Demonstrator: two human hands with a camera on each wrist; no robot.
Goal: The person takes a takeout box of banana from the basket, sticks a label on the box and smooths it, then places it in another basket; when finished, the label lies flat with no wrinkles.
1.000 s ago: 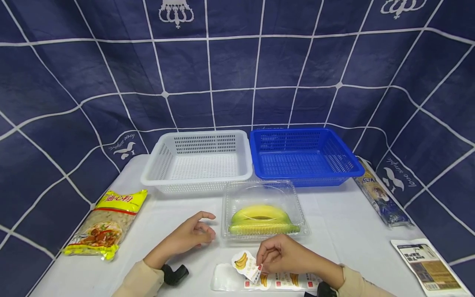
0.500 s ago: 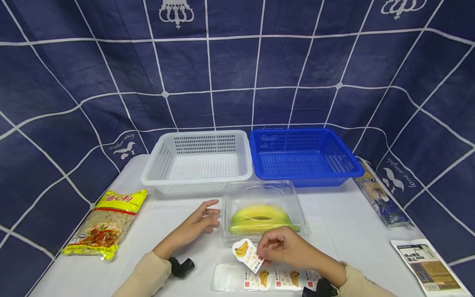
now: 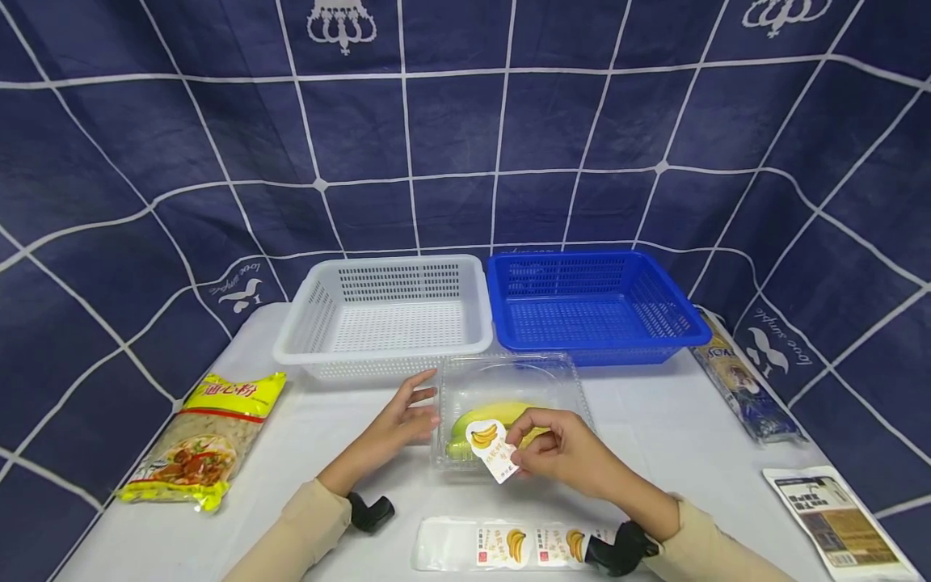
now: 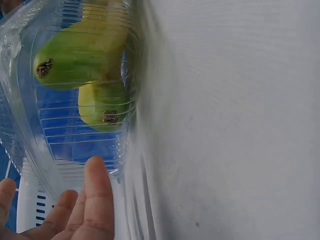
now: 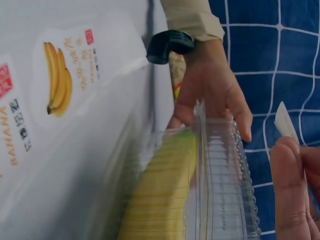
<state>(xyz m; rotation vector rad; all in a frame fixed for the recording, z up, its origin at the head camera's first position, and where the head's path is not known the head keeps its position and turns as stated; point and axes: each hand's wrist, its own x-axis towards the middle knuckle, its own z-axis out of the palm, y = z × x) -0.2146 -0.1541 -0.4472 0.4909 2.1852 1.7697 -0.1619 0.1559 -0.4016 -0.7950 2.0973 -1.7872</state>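
My right hand [image 3: 570, 453] pinches a white banana sticker [image 3: 493, 451] between thumb and fingers, above the front of a clear plastic box [image 3: 509, 378]. Inside the lidded box lie yellow-green bananas [image 3: 494, 411], partly hidden by the sticker and hand. My left hand [image 3: 393, 428] is at the box's left side with its fingers extended. In the left wrist view its fingertips [image 4: 97, 172] are close to the box's lower edge; contact is unclear. A backing strip [image 3: 445, 543] with more banana stickers lies on the table in front, partly covered by the right wrist camera.
Behind the box stand a white basket [image 3: 385, 356] and a blue basket [image 3: 604, 343]. A yellow pasta bag [image 3: 207, 440] lies at left. On the right are a blue-and-tan packet [image 3: 749, 380] and a white-and-brown pouch [image 3: 836, 521]. Dark blue grid cloth [image 3: 458, 129] surrounds the table.
The right hand has lifted the sticker off the strip and carried it forward to the box. The left hand has moved forward and right to the box's left side, its fingers straightening.
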